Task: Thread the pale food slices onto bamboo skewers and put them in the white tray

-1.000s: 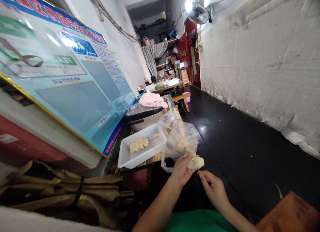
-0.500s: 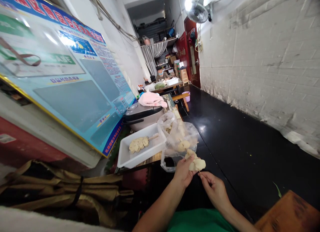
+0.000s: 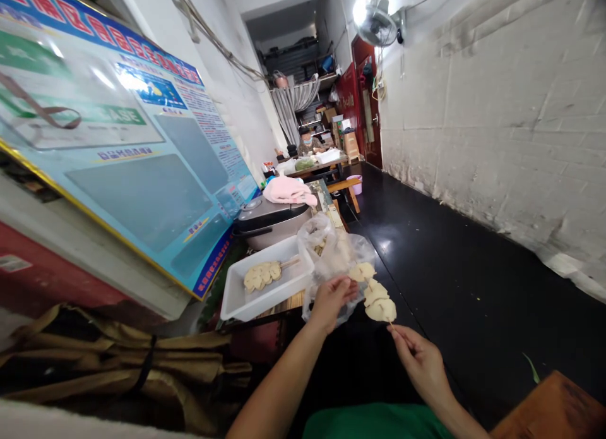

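Observation:
Pinched in my right hand [image 3: 419,357] is the lower end of a thin wooden skewer [image 3: 391,325]. Pale, flat food slices [image 3: 380,303] are threaded on it, bunched low, and another slice [image 3: 362,272] sits higher up, apart from the bunch. My left hand [image 3: 334,300] is off the bunch, its fingers partly stretched beside the upper slice; whether they touch its edge I cannot tell. Behind that hand is a clear plastic bag [image 3: 318,237] with pale pieces inside. To the left, a white tray [image 3: 237,306] holds finished-looking skewers of similar slices [image 3: 262,275].
A large lidded cooker [image 3: 272,227] with a pink cloth [image 3: 288,191] on top stands behind the tray. At lower right is a wooden stool corner [image 3: 553,410]. A blue poster board [image 3: 142,180] leans at left. Someone sits at a farther table [image 3: 310,167].
My left hand has let go of the bunched slices and moved left, toward the bag. The skewer in my right hand has shifted slightly right and down.

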A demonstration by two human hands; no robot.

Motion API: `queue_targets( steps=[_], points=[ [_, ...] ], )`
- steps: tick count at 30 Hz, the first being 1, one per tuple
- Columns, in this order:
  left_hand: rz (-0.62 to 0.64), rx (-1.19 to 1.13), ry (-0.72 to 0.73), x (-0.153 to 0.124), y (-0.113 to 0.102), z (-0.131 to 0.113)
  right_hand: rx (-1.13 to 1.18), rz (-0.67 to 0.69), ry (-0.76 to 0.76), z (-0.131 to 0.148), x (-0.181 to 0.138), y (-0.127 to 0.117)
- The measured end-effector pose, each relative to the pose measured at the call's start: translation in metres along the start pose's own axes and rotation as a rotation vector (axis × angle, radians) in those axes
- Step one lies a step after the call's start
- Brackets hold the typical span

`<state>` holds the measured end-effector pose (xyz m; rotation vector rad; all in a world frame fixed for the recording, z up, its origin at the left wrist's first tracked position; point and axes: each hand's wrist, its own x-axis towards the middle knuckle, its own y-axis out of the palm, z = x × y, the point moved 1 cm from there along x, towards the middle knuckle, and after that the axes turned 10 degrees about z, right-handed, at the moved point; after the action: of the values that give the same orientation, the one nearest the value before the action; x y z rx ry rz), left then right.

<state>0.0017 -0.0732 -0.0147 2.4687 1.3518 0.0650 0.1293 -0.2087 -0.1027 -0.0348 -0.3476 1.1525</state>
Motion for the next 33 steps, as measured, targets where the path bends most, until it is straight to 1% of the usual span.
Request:
queue_targets(
  steps=[2,4,5,9,10,14,19,23,27,31,33],
  points=[
    [-0.033,0.074,0.010,0.007,-0.001,-0.008,0.002,-0.003,-0.007,0.003,0.000,-0.002],
    [-0.049,0.084,-0.002,0.013,0.002,-0.012,0.026,0.002,-0.023,0.007,-0.002,-0.002],
    [-0.033,0.057,-0.009,0.015,0.003,-0.012,0.038,0.006,-0.032,0.008,-0.003,-0.002],
    [0.116,-0.079,-0.029,0.021,0.012,-0.006,0.040,0.046,-0.053,0.008,-0.008,0.003],
    [0.129,-0.093,-0.027,0.022,0.013,-0.004,0.032,0.057,-0.054,0.006,-0.009,0.004],
    [0.093,-0.151,-0.020,0.024,0.018,-0.001,0.015,0.068,-0.053,0.004,-0.012,0.005],
    [0.099,-0.223,-0.057,0.018,0.024,-0.001,-0.006,0.059,-0.058,0.010,-0.010,0.005],
    [0.094,-0.211,-0.083,0.015,0.028,0.002,-0.009,0.046,-0.059,0.012,-0.009,0.004],
    [0.094,-0.226,-0.095,0.016,0.028,0.005,-0.027,0.049,-0.057,0.013,-0.008,0.002],
    [0.130,-0.236,-0.090,0.018,0.025,0.004,-0.032,0.040,-0.040,0.014,-0.006,-0.002],
    [0.122,-0.212,-0.110,0.018,0.024,0.005,-0.028,0.047,-0.030,0.013,-0.006,-0.002]
  ],
)
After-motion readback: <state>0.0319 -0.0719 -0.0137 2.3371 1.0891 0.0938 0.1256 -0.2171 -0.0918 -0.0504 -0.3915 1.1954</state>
